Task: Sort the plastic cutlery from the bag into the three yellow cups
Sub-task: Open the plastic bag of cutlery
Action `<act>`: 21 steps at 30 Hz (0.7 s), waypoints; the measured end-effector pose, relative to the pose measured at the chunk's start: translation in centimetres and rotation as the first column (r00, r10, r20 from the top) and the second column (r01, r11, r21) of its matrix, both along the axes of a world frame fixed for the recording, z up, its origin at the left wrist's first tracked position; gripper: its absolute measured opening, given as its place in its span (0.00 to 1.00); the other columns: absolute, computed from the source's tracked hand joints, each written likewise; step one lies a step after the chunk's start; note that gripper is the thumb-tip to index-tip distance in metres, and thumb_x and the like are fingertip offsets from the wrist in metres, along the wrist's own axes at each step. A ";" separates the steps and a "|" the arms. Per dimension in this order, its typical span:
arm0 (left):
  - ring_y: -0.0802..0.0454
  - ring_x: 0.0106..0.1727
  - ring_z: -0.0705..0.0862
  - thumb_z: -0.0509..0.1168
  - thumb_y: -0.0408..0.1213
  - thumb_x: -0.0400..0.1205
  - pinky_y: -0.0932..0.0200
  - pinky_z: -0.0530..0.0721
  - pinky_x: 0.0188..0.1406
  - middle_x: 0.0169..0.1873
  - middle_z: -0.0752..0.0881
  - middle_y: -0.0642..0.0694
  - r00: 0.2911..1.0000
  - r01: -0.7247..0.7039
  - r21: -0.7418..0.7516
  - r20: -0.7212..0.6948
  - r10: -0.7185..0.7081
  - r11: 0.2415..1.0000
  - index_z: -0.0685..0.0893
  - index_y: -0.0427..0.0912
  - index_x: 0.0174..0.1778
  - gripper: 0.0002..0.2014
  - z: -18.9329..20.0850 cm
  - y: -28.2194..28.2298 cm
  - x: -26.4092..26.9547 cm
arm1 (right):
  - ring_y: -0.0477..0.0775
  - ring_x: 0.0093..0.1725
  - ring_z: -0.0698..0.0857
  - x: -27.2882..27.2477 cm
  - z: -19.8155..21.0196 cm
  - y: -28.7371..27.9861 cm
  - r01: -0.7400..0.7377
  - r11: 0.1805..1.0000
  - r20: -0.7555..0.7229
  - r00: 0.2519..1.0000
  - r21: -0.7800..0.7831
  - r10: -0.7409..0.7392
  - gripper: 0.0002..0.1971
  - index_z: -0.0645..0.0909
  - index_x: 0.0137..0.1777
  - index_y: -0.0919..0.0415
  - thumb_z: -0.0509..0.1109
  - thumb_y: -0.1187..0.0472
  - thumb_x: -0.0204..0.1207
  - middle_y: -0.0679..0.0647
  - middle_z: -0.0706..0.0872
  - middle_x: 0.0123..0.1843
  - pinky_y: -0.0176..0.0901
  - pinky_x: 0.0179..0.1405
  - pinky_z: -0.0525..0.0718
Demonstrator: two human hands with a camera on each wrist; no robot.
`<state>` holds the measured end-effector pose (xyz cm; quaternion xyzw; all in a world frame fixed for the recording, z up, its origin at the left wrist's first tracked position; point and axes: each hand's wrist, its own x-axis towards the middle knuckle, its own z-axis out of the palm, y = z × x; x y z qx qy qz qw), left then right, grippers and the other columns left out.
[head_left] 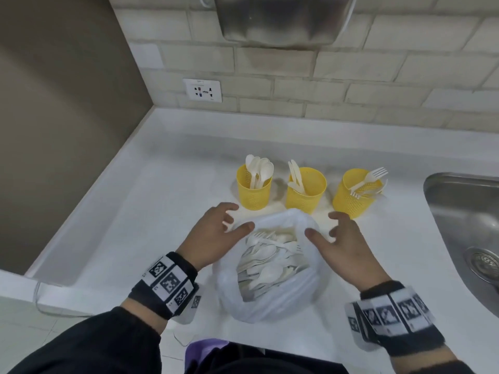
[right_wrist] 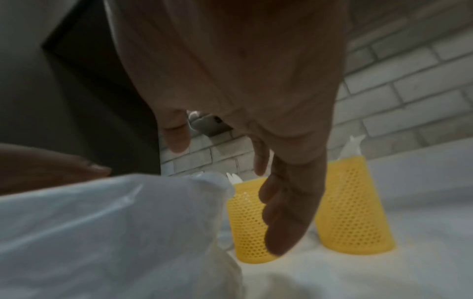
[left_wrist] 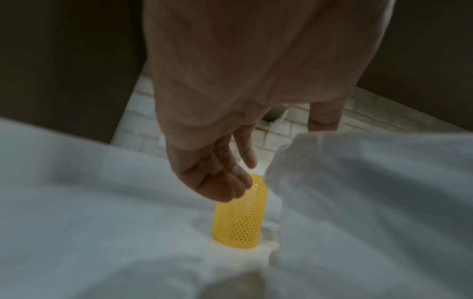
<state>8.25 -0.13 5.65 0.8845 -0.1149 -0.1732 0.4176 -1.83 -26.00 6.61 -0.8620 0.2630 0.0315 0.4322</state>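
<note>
Three yellow perforated cups stand in a row on the white counter (head_left: pixel 162 201): the left cup (head_left: pixel 253 191) holds spoons, the middle cup (head_left: pixel 306 193) knives, the right cup (head_left: pixel 352 197) forks. In front of them sits a translucent bag (head_left: pixel 272 300), mouth open, with several white pieces of cutlery (head_left: pixel 267 257) inside. My left hand (head_left: pixel 236 218) hovers at the bag's left rim, fingers spread, thumb by the plastic. My right hand (head_left: pixel 324 225) mirrors it at the right rim. Neither hand holds cutlery. The left wrist view shows loose fingers (left_wrist: pixel 230 182) before one cup (left_wrist: pixel 240 214); the right wrist view shows relaxed fingers (right_wrist: pixel 284 212) beside the bag (right_wrist: pixel 115 232).
A steel sink (head_left: pixel 464 211) lies at the right edge. The brick wall behind carries a socket (head_left: pixel 202 90) and a metal fixture (head_left: pixel 283 20). A brown panel (head_left: pixel 67 103) closes the left side. A thin cable (head_left: pixel 40 300) lies at the counter's front left.
</note>
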 end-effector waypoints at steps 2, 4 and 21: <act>0.55 0.58 0.82 0.73 0.64 0.77 0.58 0.80 0.59 0.59 0.82 0.53 0.972 0.106 0.122 0.198 -0.129 0.987 0.74 0.58 0.77 0.34 -0.1 -0.8 0.4 | 0.60 0.69 0.82 -1.8 -0.3 0.1 -0.033 0.996 -0.099 0.995 -0.082 0.025 0.47 0.65 0.81 0.57 0.72 0.29 0.70 0.57 0.81 0.63 0.50 0.59 0.78; 0.52 0.61 0.82 0.70 0.67 0.77 0.52 0.82 0.61 0.61 0.83 0.51 0.928 0.200 0.276 0.254 -0.272 0.940 0.73 0.56 0.79 0.36 -0.2 -2.3 0.9 | 0.60 0.63 0.88 -3.0 -1.2 0.4 -0.093 0.993 -0.235 0.969 -0.069 0.074 0.50 0.62 0.81 0.58 0.71 0.26 0.70 0.59 0.86 0.63 0.47 0.53 0.82; 0.45 0.29 0.85 0.60 0.37 0.83 0.57 0.82 0.32 0.30 0.83 0.41 0.467 -0.515 -0.316 -0.883 -0.048 0.797 0.87 0.36 0.37 0.14 -1.1 -1.3 -0.8 | 0.60 0.45 0.84 2.5 -5.4 -1.5 0.341 0.399 -0.172 0.899 0.851 -0.402 0.15 0.81 0.61 0.73 0.70 0.61 0.81 0.64 0.87 0.43 0.47 0.42 0.87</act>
